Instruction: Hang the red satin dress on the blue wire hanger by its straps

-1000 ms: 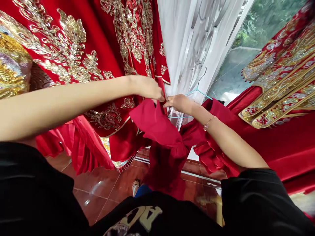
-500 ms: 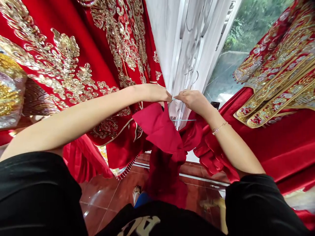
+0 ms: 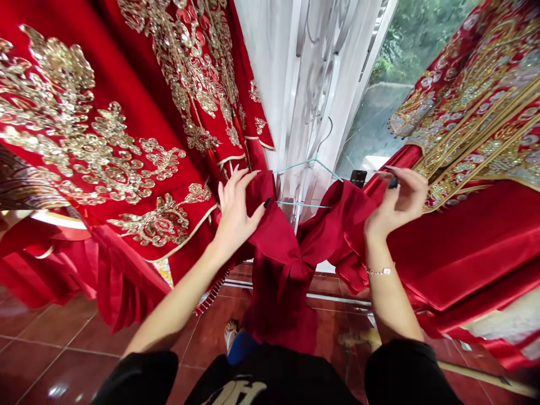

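Observation:
A dark red dress [image 3: 280, 236] hangs on a thin pale-green hanger [image 3: 314, 159], whose metal hook rises above it. My left hand [image 3: 237, 205] is open at the dress's left shoulder, fingers spread and the thumb against the cloth. Just right of the other shoulder, my right hand [image 3: 399, 197] is raised with thumb and fingers apart, holding nothing and a little blurred. Between the two shoulders the hanger's lower bar shows across the neckline. The dress's skirt falls down toward the floor in front of me.
Red gowns with gold sequin embroidery [image 3: 164, 219] hang close on the left. More embroidered red garments [image 3: 476, 129] hang on the right, near a window [image 3: 417, 62]. A white curtain [image 3: 270, 73] and a phone [image 3: 358, 178] are behind the hanger. Reddish tiles [image 3: 63, 360] cover the floor.
My hands have parted from the hanger's top middle, the left moving left and down, the right moving right. Both have opened, and the hanger's arms now show inside the dress's shoulders.

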The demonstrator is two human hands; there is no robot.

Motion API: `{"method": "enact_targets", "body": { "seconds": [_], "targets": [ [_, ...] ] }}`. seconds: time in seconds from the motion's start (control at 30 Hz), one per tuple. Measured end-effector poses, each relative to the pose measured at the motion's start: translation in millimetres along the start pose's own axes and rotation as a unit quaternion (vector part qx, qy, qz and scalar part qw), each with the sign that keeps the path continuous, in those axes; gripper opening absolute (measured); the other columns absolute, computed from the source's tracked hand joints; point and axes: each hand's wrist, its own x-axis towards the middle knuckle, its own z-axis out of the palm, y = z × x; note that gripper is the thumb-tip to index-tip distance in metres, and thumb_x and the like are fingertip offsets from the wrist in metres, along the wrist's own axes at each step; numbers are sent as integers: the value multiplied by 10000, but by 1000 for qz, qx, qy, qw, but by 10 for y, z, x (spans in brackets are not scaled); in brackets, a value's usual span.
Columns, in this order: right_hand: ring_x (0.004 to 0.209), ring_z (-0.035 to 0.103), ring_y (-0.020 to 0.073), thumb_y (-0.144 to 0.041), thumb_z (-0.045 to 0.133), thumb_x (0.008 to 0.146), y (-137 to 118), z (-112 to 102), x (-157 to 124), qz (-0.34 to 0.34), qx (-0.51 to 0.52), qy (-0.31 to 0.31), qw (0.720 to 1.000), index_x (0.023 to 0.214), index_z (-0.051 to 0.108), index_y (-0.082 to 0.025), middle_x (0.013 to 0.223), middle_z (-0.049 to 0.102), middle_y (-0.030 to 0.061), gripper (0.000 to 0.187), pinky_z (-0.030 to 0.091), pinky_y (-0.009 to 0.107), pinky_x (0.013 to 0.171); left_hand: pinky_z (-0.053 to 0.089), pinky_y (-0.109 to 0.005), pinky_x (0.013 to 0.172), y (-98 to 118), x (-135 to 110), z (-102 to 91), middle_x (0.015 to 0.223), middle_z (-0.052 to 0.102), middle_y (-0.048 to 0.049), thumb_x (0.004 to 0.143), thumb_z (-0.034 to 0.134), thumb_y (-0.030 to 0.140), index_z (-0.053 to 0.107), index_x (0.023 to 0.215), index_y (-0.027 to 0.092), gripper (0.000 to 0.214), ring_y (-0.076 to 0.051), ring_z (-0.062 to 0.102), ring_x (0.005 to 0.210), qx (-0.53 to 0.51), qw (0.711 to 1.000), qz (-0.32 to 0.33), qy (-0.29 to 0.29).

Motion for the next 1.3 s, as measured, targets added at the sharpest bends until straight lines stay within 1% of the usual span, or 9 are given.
{"method": "enact_targets", "body": {
  "seconds": [0.03,0.1,0.23,0.37,0.53,0.63,0.9,1.07,1.3],
  "targets": [
    [1040,629,239,-246,412,938,75,-69,-44,32,-34,13,999,1160,622,-261,1100,597,73,306,561,475,880,105,-675,1225,70,-37,89,1559,390,-160,894,581,357,339,1497,251,659,-361,287,1502,13,999,-24,21],
    [1127,602,262,-284,448,909,192,-120,-127,91,-130,-71,985,1212,605,-255,1179,608,89,342,509,525,989,61,-715,1205,210,13,274,1594,354,-161,892,599,353,327,1520,255,692,-394,202,1531,46,996,-65,33],
    [1361,441,402,-378,603,818,208,-7,-265,188,-303,-328,875,1439,467,-227,1474,505,177,653,387,708,1043,21,-815,1138,371,283,519,1647,290,-135,887,553,231,334,1555,277,704,-469,46,1544,112,985,-127,-24],
    [1309,498,449,-303,574,807,121,25,-278,239,-363,-403,805,1512,395,-170,1490,487,245,739,455,698,943,93,-846,1111,275,354,459,1639,307,-133,839,503,100,320,1573,278,777,-498,61,1531,129,978,-141,-80],
    [1073,659,361,-171,526,789,182,-121,-110,214,-358,-450,790,1388,580,-166,1145,727,172,602,507,519,923,250,-812,1118,78,351,219,1587,386,-129,800,486,74,298,1574,293,826,-480,195,1512,103,978,-119,-139],
    [1060,671,344,-169,551,792,216,-177,-42,221,-355,-460,783,1371,611,-190,1142,743,144,582,505,487,924,267,-763,1151,50,371,174,1569,405,-135,810,471,78,310,1568,269,798,-458,236,1506,103,977,-115,-147],
    [1125,655,362,-206,584,829,180,-163,-106,241,-351,-454,783,1419,553,-157,1230,707,187,593,498,486,931,112,-787,1173,81,353,310,1592,381,-112,827,511,150,313,1561,286,772,-464,166,1527,152,974,-130,-110],
    [999,669,359,-199,537,814,190,-110,-229,209,-389,-414,796,1325,586,-117,1136,713,217,519,509,486,861,234,-748,1174,17,362,260,1579,412,-99,801,524,148,316,1562,286,801,-457,226,1512,119,977,-111,-138],
    [847,666,333,-147,436,856,248,28,-355,161,-414,-366,818,1176,629,-90,878,691,227,378,511,451,759,342,-682,1151,-149,510,397,1625,320,-160,777,480,86,357,1546,216,790,-444,286,1493,171,974,-125,-84]
  ]
}}
